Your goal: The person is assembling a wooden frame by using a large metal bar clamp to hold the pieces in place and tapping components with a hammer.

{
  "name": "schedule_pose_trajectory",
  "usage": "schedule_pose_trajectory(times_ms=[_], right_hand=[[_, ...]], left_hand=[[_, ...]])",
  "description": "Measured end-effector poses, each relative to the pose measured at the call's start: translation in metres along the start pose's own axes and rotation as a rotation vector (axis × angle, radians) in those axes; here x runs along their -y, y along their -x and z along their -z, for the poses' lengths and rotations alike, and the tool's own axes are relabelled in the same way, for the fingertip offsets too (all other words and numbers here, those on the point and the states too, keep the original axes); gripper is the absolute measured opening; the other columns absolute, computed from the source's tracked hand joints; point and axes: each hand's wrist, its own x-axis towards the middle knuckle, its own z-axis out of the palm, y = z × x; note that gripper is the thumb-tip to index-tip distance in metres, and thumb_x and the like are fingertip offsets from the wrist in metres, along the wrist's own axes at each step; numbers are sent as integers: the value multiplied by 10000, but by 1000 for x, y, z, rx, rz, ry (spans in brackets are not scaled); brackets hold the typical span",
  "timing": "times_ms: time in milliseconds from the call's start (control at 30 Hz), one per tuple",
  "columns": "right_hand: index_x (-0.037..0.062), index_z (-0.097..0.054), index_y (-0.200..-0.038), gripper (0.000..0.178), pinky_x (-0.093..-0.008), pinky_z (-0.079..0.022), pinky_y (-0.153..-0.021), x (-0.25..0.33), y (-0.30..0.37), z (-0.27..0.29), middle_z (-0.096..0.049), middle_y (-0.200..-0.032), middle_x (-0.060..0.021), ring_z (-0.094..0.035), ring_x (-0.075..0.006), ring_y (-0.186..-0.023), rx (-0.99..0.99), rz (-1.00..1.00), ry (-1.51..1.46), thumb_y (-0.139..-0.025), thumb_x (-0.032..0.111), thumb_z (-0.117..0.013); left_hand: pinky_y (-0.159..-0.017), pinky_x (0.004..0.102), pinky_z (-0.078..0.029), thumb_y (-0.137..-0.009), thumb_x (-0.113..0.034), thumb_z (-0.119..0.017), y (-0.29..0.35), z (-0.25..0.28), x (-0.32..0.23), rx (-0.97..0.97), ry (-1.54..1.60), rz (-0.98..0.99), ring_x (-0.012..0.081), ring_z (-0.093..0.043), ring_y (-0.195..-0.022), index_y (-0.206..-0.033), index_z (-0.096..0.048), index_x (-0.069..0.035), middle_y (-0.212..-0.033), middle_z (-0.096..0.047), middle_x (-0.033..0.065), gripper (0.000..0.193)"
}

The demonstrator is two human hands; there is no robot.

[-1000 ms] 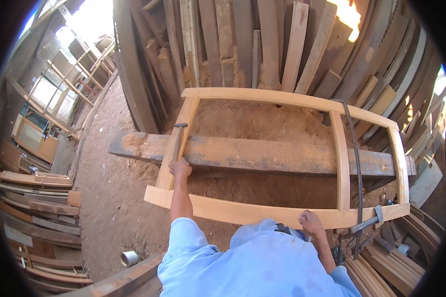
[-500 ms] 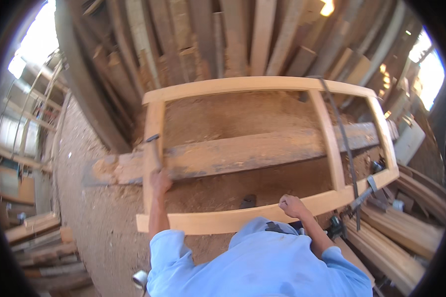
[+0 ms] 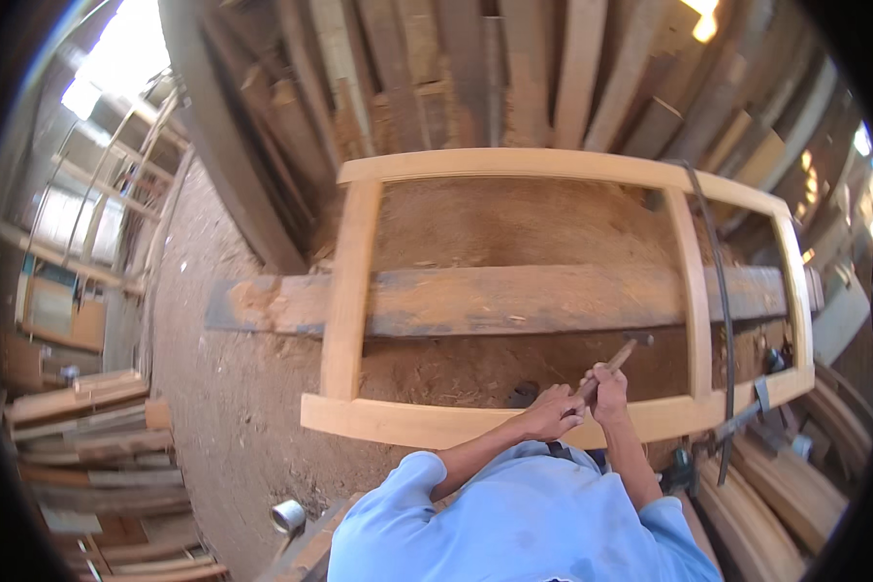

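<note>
A hammer [image 3: 615, 361] with a wooden handle is held tilted over the near rail of a pale wooden door-like frame [image 3: 514, 163]. My right hand [image 3: 609, 396] wraps the middle of its handle, the small dark head pointing up and to the right. Close beside it, my left hand [image 3: 553, 413] has its fingers closed at the handle's lower end. The frame lies across a thick, worn beam [image 3: 524, 299] on the ground. Spanning the frame near its right-hand crossbar is a long dark metal bar clamp [image 3: 718, 262].
Upright boards [image 3: 456, 78] lean along the far side. Stacked timber [image 3: 97, 466] lies at the left, with more planks [image 3: 776, 495] at the right. A metal cylinder [image 3: 288, 516] is at the near left. Dirt floor [image 3: 223, 407] shows around the frame.
My left hand has brought the hammer from the frame's left end across to my right hand, which now grips it too. The view has shifted left.
</note>
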Motion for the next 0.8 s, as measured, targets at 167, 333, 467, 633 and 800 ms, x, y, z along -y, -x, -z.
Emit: schedule_pose_trajectory(times_ms=[167,333,467,633,800], right_hand=[[100,-515,-869,90,-252,-430,-503,30,21,85,-501,-679,21,-490,-90,-556,-399,192,128,-917,98,-591],[-13,-593,-984,236,-356,-509,-619,48,85,192,-632,-763,-119,-636,-237,-673,-696,226,657,-879,198,-609],[-56,-589,-1141,406,-442,-525,-778,47,131,231,-670,-896,-250,-667,-402,-838,-947,332,953,-833,208,-610],[-53,-561,-1167,401,-415,-522,-801,83,164,217,-661,-919,-204,-664,-335,-836,-1080,660,799,-886,228,-620],[-25,-570,-1135,398,-386,-504,-753,91,173,236,-627,-852,-141,-623,-254,-784,-841,504,534,-959,329,-618]], left_hand=[[-915,398,-447,-869,-145,-695,-42,-47,-17,21,303,-68,252,-549,-1050,-917,-657,-78,-1034,-602,90,91],[-754,267,-485,-900,-98,-664,-91,-75,-24,128,624,448,103,-574,-795,-885,-658,-40,-807,-623,23,59],[-719,256,-480,-898,-87,-668,-140,-105,-27,231,370,363,79,-566,-757,-893,-650,-26,-779,-624,3,64],[-718,293,-509,-869,-94,-685,-213,-183,0,268,89,11,184,-665,-769,-853,-694,-24,-810,-694,125,72],[-704,378,-536,-849,-101,-705,-290,-259,-27,359,-20,17,297,-690,-761,-878,-742,-36,-830,-706,170,81]])
